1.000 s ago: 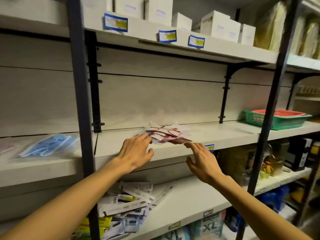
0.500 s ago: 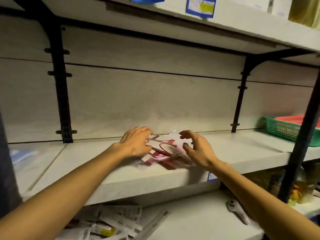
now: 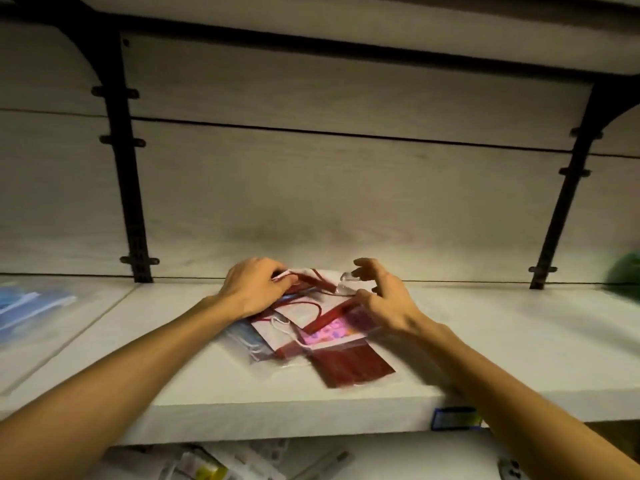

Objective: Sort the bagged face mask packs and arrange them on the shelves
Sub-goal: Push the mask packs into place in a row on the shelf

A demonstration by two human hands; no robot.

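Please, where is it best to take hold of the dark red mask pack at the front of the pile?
Probably by the near corner of the dark red mask pack, coming from the shelf's front edge. It lies flat, that corner sticks out uncovered, and its far end is tucked under other packs.

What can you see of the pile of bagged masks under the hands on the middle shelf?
The pile of bagged masks is a loose, overlapping heap of clear, glossy plastic bags lying flat on the white shelf, near its front edge. Inside show dark red masks with red ear loops, a pink patterned one, and a pale blue one at the left edge. The left hand grips the far left corner; the right hand pinches a bag's far right edge.
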